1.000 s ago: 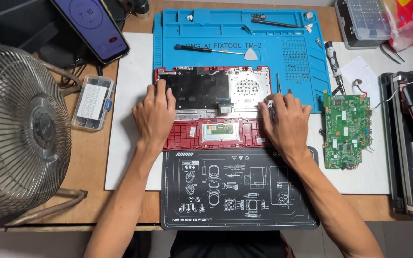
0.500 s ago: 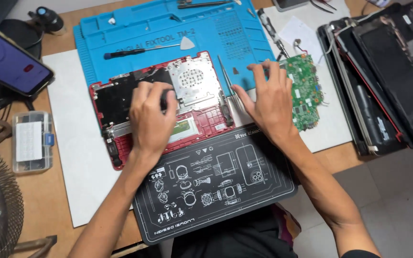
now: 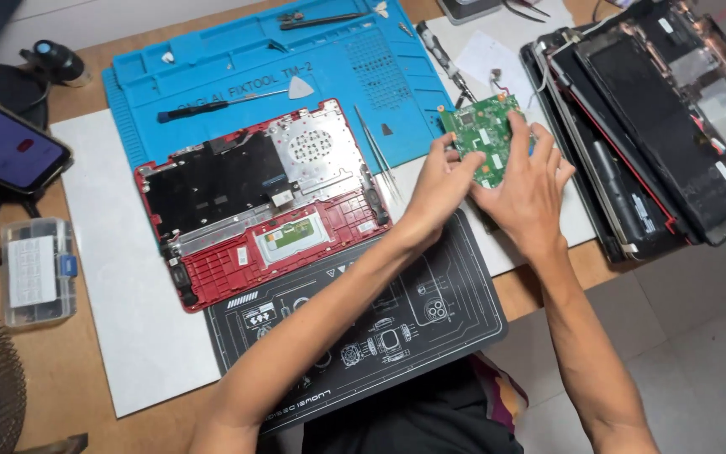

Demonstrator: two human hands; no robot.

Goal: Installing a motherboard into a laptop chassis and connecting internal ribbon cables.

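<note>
Hands, left [image 3: 440, 187] and right [image 3: 524, 185], both gripping green circuit board [image 3: 485, 139]; already out of opened red laptop base [image 3: 262, 202], nothing refitted yet.

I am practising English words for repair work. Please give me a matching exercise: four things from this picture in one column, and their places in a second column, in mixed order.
Things:
1. green circuit board
2. tweezers
3. red laptop shell
4. smartphone

Places:
A. at the left edge, screen lit
B. under the left hand and right hand
C. partly on the blue repair mat, inside facing up
D. between the red shell and the hands

Pairs: 1-B, 2-D, 3-C, 4-A
</note>
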